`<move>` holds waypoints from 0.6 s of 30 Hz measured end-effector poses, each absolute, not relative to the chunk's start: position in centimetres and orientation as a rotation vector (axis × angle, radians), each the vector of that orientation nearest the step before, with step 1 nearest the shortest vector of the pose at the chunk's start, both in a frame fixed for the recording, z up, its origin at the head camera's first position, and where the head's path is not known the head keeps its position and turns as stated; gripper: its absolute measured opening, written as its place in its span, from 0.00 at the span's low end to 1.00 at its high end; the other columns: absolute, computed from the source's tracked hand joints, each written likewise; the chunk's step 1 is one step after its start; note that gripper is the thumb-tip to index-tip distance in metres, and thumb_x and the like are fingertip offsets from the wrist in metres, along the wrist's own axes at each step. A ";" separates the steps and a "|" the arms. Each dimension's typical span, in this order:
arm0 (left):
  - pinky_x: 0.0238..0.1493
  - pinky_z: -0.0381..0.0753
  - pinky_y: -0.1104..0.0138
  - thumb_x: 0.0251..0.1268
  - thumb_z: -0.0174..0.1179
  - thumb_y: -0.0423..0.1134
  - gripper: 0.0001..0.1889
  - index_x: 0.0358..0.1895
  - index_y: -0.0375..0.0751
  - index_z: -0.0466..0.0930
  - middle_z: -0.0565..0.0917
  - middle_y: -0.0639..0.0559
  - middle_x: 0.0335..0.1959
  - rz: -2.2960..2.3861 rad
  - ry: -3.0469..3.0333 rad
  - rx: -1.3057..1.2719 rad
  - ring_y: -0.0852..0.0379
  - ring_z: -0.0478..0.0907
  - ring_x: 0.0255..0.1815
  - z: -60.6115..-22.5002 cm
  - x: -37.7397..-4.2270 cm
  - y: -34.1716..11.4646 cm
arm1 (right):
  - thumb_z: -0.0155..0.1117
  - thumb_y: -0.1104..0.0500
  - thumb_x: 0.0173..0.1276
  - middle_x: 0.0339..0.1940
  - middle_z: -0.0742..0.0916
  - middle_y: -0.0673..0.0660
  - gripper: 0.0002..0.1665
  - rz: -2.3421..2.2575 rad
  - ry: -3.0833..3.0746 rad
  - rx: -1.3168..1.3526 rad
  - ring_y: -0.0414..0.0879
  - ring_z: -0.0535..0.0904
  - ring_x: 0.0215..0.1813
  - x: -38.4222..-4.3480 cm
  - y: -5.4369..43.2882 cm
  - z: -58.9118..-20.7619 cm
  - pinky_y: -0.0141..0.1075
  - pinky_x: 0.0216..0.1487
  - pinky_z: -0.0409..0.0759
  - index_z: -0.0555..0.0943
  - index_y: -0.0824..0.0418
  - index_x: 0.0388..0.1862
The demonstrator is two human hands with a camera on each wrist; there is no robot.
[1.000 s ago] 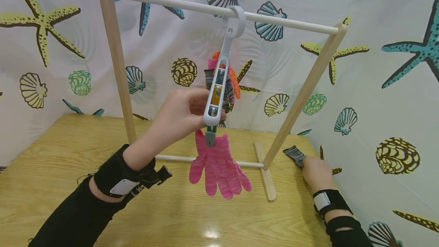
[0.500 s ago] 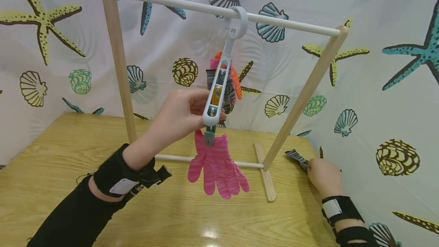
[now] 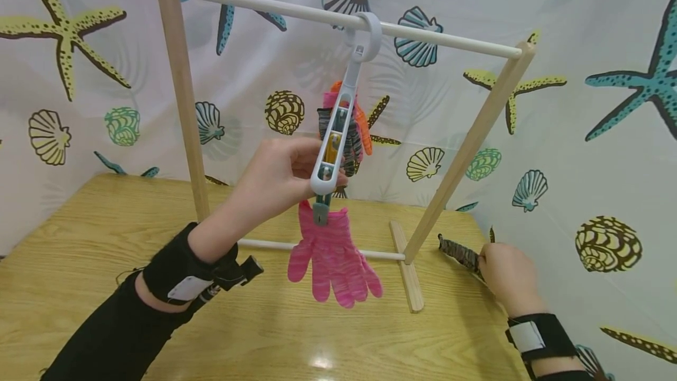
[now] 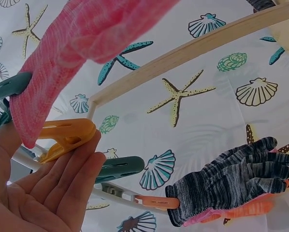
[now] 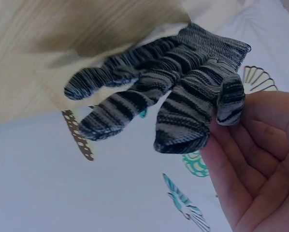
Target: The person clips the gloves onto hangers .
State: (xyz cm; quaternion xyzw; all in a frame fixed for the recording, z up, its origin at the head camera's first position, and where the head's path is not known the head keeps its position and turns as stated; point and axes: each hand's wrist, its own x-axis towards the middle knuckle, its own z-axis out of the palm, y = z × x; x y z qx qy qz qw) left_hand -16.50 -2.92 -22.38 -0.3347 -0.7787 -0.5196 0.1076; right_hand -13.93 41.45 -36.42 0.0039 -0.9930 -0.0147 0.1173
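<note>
A grey-white clip hanger (image 3: 347,90) hangs by its hook from the white rod. My left hand (image 3: 272,176) holds its near end, fingers beside a yellow clip (image 4: 69,134) and thumb by a green clip. That green clip bites the cuff of a pink knit glove (image 3: 334,263), which dangles fingers down. On the right, my right hand (image 3: 510,278) pinches a black-and-grey striped glove (image 5: 183,92) between thumb and fingers, just above the table's right side. At the hanger's far end, an orange clip (image 4: 159,202) holds another striped glove (image 4: 222,181).
A wooden frame (image 3: 182,93) with a white top rod (image 3: 264,7) stands on the wood-grain table (image 3: 254,334). Pink and orange gloves (image 4: 246,210) hang behind the far striped one. A white cloth with shells and starfish backs the table and runs along its right.
My right hand has drawn toward me and slightly right, the striped glove coming along and turning in its fingers. My left hand stays at the hanger; the pink glove has swung slightly left.
</note>
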 end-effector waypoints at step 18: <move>0.42 0.89 0.65 0.61 0.78 0.33 0.16 0.51 0.36 0.89 0.94 0.45 0.44 -1.511 -2.307 -0.954 0.51 0.94 0.45 -22.6 -16.7 -3.0 | 0.72 0.71 0.64 0.19 0.84 0.56 0.07 -0.126 -2.754 0.171 0.46 0.75 0.18 -11.0 38.3 -33.5 0.43 0.21 0.77 0.88 0.64 0.26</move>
